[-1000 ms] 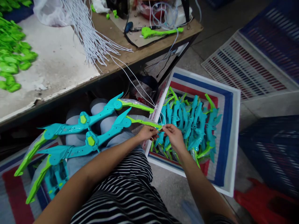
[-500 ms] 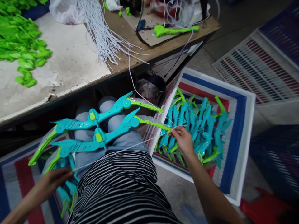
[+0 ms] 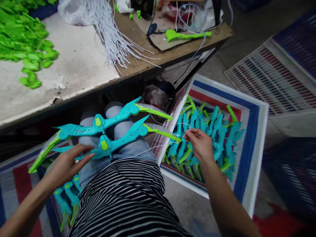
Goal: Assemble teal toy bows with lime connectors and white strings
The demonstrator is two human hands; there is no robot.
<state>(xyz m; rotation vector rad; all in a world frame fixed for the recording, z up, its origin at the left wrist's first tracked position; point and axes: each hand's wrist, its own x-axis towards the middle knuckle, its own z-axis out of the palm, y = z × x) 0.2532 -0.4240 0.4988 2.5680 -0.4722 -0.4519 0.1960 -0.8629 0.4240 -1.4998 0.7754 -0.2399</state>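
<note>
Two toy bows lie side by side across my lap, teal with lime-green tips. My right hand (image 3: 199,144) pinches a white string (image 3: 145,151) just right of the near bow's (image 3: 128,138) right tip. From there the string runs back to the left across my lap, and a loop of it rises above my fingers. My left hand (image 3: 74,159), thumb and fingers apart, hovers over or touches the near bow's left part, hiding some of it. Beyond it lies the far bow (image 3: 116,119), touched by neither hand.
A striped-lined crate (image 3: 247,158) of bows stands at my right, another lined crate (image 3: 21,184) at my left. On the table (image 3: 79,56) lie a bundle of white strings (image 3: 111,42), a pile of green parts (image 3: 22,36) and a long green piece (image 3: 185,35).
My left hand has let go of the string and moved up and right over the near bow. My right hand has shifted slightly right, drawing the string's loose end into a loop.
</note>
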